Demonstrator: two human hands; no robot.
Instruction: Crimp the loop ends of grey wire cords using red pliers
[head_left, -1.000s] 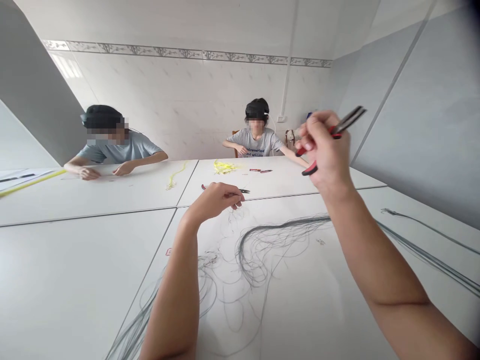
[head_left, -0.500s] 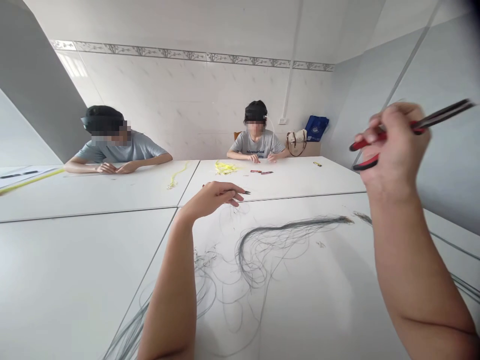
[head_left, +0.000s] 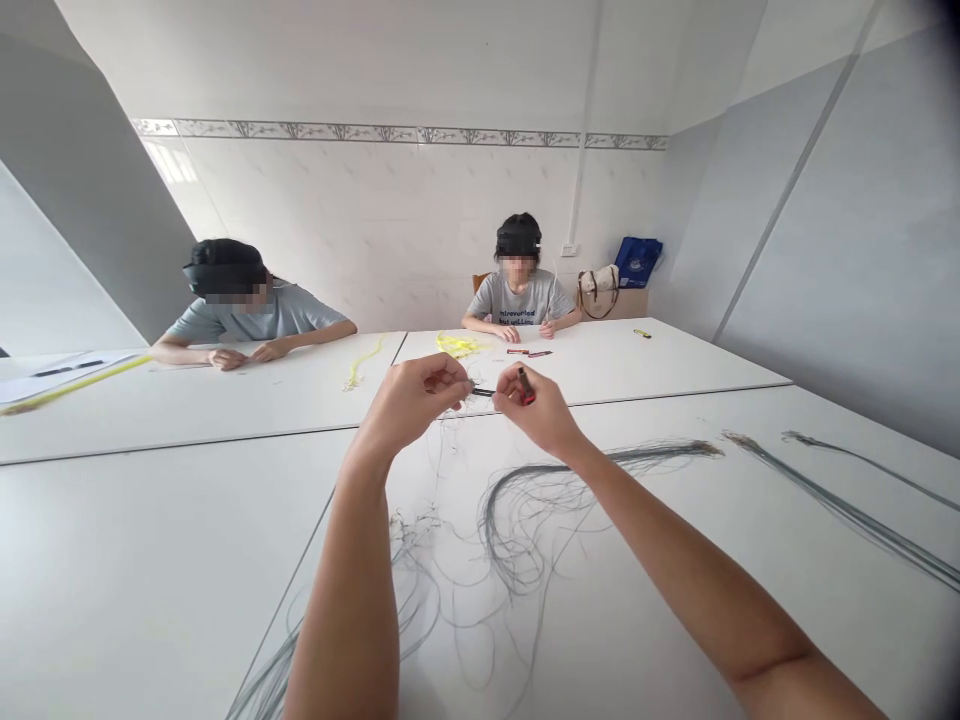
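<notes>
Over the white table [head_left: 150, 560], the fingers of the left hand [head_left: 412, 400] pinch fine strands [head_left: 453, 432], and those of the right hand [head_left: 547, 408] grip a red-and-black tool [head_left: 526, 388], nose pointed leftward, apparently to meet them; the contact is too small to make out. Outward, a grey bundle [head_left: 667, 451] lies curved, partly hidden behind the right forearm [head_left: 675, 540].

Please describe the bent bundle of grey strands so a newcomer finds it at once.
On the large white table, find the person's bare right forearm. Partly hidden behind it lies a long grey bundle of thin strands. Unlike the two straighter bundles farther right, its left end hooks toward the viewer and splays out loosely.
</notes>
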